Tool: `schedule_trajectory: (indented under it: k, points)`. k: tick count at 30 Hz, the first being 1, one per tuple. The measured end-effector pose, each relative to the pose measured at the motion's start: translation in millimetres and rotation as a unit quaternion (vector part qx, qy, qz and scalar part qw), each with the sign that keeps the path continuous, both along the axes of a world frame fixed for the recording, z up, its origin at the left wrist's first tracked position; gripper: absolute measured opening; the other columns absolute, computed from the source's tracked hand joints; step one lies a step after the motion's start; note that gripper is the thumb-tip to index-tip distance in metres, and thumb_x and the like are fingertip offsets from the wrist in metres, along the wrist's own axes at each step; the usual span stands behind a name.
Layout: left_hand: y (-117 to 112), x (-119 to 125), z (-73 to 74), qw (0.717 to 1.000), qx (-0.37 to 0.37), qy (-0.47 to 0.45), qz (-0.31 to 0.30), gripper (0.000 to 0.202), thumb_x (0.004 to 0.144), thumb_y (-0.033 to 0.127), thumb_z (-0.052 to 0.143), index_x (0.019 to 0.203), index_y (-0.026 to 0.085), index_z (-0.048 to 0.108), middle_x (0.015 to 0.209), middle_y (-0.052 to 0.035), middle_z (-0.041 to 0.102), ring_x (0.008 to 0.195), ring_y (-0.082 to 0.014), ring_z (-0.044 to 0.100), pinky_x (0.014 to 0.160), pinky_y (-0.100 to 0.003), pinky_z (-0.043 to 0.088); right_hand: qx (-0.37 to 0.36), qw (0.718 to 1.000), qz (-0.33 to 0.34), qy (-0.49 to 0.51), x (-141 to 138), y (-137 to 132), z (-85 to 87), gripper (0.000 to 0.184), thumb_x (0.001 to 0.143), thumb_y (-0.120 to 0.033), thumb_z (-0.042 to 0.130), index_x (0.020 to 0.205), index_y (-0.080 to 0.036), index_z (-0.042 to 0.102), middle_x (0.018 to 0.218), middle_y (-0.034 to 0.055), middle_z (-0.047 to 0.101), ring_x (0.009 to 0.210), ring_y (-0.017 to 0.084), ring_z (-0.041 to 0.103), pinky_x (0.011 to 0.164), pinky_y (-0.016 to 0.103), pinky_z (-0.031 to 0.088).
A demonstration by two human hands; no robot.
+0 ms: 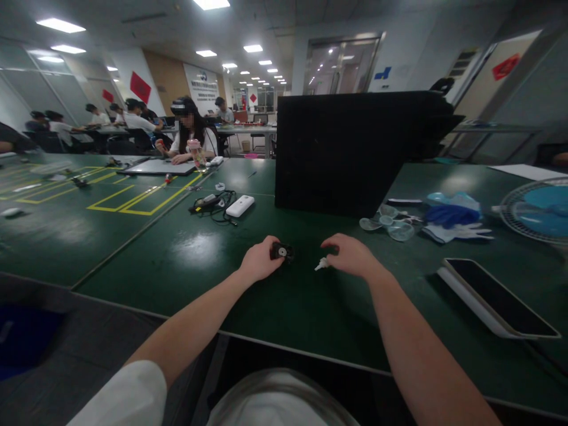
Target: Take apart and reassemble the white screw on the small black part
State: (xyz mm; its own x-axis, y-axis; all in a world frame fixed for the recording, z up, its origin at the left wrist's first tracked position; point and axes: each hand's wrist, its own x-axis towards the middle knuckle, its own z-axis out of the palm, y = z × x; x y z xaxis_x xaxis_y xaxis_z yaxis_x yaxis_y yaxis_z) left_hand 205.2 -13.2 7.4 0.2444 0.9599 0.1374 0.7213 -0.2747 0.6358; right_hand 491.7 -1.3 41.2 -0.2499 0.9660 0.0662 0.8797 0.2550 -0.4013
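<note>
My left hand is closed around a small black motor-like part with a pale round hub on its face, held just above the green table. To its right, my right hand is curved, with a gap showing between thumb and forefinger. A small white plastic piece with a narrow tip sits right by the thumb tip, seemingly touching it. Whether that piece rests on the table is hard to tell.
A big black box stands ahead. Rightward are clear plastic spoon-like pieces, blue-white gloves, a phone on a white box and a round fan grille. A white power bank and cables lie left. A person sits opposite.
</note>
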Motion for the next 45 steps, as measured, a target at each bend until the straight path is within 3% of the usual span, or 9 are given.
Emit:
schedule_trajectory:
  k: [3, 9, 15, 20, 30, 34, 39, 42, 45]
  points:
    - [0.3, -1.6, 1.4, 1.000, 0.001, 0.007, 0.008, 0.040, 0.081, 0.037, 0.066, 0.118, 0.027, 0.054, 0.098, -0.0047, 0.072, 0.081, -0.0215, 0.069, 0.067, -0.029, 0.048, -0.042, 0.995, 0.090, -0.008, -5.1, -0.7, -7.4, 0.035, 0.067, -0.025, 0.074, 0.103, -0.027, 0.075, 0.114, 0.0060, 0.066, 0.105, 0.027, 0.059, 0.084, 0.035, 0.046]
    - [0.1, -0.4, 1.1, 1.000, -0.004, 0.029, 0.006, 0.041, 0.082, 0.039, 0.066, 0.119, 0.027, 0.053, 0.099, -0.0032, 0.071, 0.082, -0.0198, 0.068, 0.067, -0.028, 0.047, -0.024, 0.995, 0.025, -0.095, -21.6, -5.1, -12.6, 0.017, 0.072, -0.024, 0.070, 0.088, -0.025, 0.076, 0.099, 0.0080, 0.066, 0.093, 0.027, 0.060, 0.075, 0.037, 0.047]
    - [-2.3, 4.6, -1.6, 0.999, 0.007, 0.051, -0.015, 0.043, 0.080, 0.036, 0.067, 0.120, 0.028, 0.053, 0.100, -0.0023, 0.071, 0.085, -0.0198, 0.068, 0.071, -0.028, 0.048, 0.106, 0.992, -0.002, 0.074, -38.3, -9.3, -12.6, 0.018, 0.082, -0.034, 0.063, 0.091, -0.022, 0.073, 0.102, 0.0072, 0.065, 0.087, 0.021, 0.061, 0.074, 0.033, 0.048]
    - [-3.6, 4.9, -1.6, 0.998, 0.015, 0.054, -0.020, 0.043, 0.079, 0.040, 0.068, 0.118, 0.027, 0.053, 0.099, -0.0029, 0.071, 0.086, -0.0213, 0.068, 0.071, -0.029, 0.049, 0.090, 0.970, 0.018, 0.223, -62.2, -19.4, -13.8, 0.026, 0.086, -0.043, 0.061, 0.092, -0.020, 0.072, 0.082, 0.0042, 0.068, 0.070, 0.017, 0.061, 0.063, 0.031, 0.048]
    - [0.3, 4.3, -5.5, 0.999, 0.001, 0.028, -0.028, 0.045, 0.081, 0.044, 0.067, 0.120, 0.027, 0.052, 0.102, -0.0043, 0.071, 0.090, -0.0218, 0.069, 0.076, -0.030, 0.051, 0.076, 0.977, 0.087, 0.177, -66.7, -18.2, -25.2, 0.026, 0.084, -0.046, 0.065, 0.097, -0.026, 0.075, 0.092, 0.0047, 0.069, 0.070, 0.016, 0.060, 0.062, 0.030, 0.045]
    - [1.0, 3.1, -5.7, 0.999, -0.018, 0.012, -0.030, 0.045, 0.081, 0.044, 0.067, 0.120, 0.026, 0.053, 0.101, -0.0051, 0.072, 0.090, -0.0217, 0.069, 0.077, -0.031, 0.052, 0.027, 0.968, 0.015, 0.248, -56.8, -7.1, -35.0, 0.040, 0.082, -0.056, 0.064, 0.105, -0.024, 0.072, 0.090, 0.0051, 0.070, 0.069, 0.016, 0.059, 0.059, 0.029, 0.045]
    - [1.2, 3.2, -5.7, 0.999, -0.035, 0.004, -0.033, 0.047, 0.082, 0.043, 0.067, 0.123, 0.025, 0.052, 0.101, -0.0052, 0.072, 0.091, -0.0211, 0.069, 0.078, -0.031, 0.052, -0.091, 0.897, -0.142, 0.410, -35.2, 14.8, -50.6, 0.061, 0.088, -0.071, 0.041, 0.097, -0.018, 0.071, 0.079, 0.0076, 0.066, 0.059, 0.015, 0.055, 0.050, 0.027, 0.043]
    - [0.6, 3.1, -4.5, 0.999, -0.031, 0.010, -0.032, 0.047, 0.082, 0.044, 0.067, 0.122, 0.026, 0.053, 0.100, -0.0045, 0.072, 0.091, -0.0211, 0.070, 0.079, -0.031, 0.052, -0.122, 0.866, -0.163, 0.457, -29.3, 22.6, -57.1, 0.066, 0.088, -0.074, 0.036, 0.093, -0.018, 0.070, 0.076, 0.0081, 0.065, 0.056, 0.015, 0.055, 0.047, 0.027, 0.043]
    - [-0.7, 2.4, -2.7, 0.999, -0.029, 0.006, -0.036, 0.045, 0.082, 0.044, 0.067, 0.122, 0.027, 0.053, 0.100, -0.0037, 0.072, 0.091, -0.0208, 0.069, 0.078, -0.031, 0.052, -0.126, 0.869, -0.161, 0.451, -29.4, 23.1, -58.8, 0.065, 0.087, -0.075, 0.038, 0.091, -0.018, 0.071, 0.078, 0.0086, 0.065, 0.058, 0.015, 0.056, 0.048, 0.027, 0.045]
